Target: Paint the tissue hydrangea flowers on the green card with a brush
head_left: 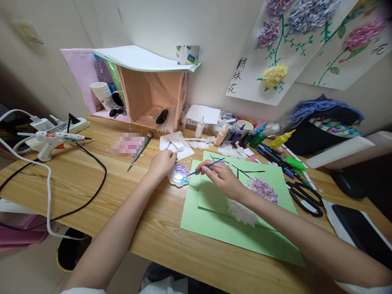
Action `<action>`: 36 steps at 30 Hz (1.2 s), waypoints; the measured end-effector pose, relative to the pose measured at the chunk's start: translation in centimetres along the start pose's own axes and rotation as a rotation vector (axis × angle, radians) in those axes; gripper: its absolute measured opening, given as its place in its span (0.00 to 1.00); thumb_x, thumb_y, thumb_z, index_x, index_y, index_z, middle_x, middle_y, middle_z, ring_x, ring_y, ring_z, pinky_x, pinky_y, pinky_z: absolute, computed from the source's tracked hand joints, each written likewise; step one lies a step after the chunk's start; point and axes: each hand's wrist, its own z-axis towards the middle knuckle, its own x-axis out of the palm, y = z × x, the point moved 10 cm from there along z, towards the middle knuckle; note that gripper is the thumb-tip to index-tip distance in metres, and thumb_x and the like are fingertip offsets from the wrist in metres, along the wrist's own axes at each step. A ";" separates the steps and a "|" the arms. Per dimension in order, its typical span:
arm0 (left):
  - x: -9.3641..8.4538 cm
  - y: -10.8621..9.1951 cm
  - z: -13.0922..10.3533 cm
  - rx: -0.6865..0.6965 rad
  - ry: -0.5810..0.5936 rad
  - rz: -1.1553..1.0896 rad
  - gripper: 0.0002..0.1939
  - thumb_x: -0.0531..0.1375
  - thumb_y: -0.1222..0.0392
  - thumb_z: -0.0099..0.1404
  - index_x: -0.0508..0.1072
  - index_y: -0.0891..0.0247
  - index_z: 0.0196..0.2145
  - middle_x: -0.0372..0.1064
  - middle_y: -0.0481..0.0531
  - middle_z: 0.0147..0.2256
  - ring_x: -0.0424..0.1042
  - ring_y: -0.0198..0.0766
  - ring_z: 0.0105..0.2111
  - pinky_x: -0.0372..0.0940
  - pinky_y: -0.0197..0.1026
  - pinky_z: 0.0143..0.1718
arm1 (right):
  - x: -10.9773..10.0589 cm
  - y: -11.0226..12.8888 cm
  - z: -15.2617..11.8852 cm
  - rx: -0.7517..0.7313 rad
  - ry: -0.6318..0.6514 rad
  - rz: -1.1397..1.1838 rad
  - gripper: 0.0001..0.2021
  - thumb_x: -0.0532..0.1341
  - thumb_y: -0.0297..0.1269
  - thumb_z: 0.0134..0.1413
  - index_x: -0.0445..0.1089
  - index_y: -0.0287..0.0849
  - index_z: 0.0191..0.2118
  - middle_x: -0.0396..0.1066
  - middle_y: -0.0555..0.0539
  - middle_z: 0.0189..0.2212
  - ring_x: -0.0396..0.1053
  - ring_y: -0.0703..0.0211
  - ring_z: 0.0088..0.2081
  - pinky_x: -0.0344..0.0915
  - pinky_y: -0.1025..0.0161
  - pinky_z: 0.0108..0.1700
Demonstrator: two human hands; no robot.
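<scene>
My right hand pinches a thin blue paintbrush. The brush tip is at the blue paint in a small flower-shaped palette, which also has purple in its wells. Beside the palette's upper left edge, my left hand is closed with fingers curled; a thin stick tip shows just above it, and what the fingers grip is hidden. Under my right forearm lie light green sheets. They bear dark painted branches, a purple textured flower cluster and a whitish ruffled one.
Paint bottles, white paper scraps and pens line the back. Black scissors and a dark phone lie right. A glue gun with cords stands left, near a green brush and a peach box.
</scene>
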 end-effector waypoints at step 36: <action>-2.6 -4.5 -3.3 0.199 -0.278 -0.155 0.21 0.48 0.50 0.72 0.75 0.62 0.33 0.78 0.53 0.36 0.74 0.41 0.37 0.61 0.40 0.36 | -10.6 -5.9 -10.0 0.259 -0.629 0.431 0.08 0.59 0.41 0.62 0.74 0.46 0.40 0.73 0.48 0.36 0.72 0.59 0.37 0.67 0.62 0.38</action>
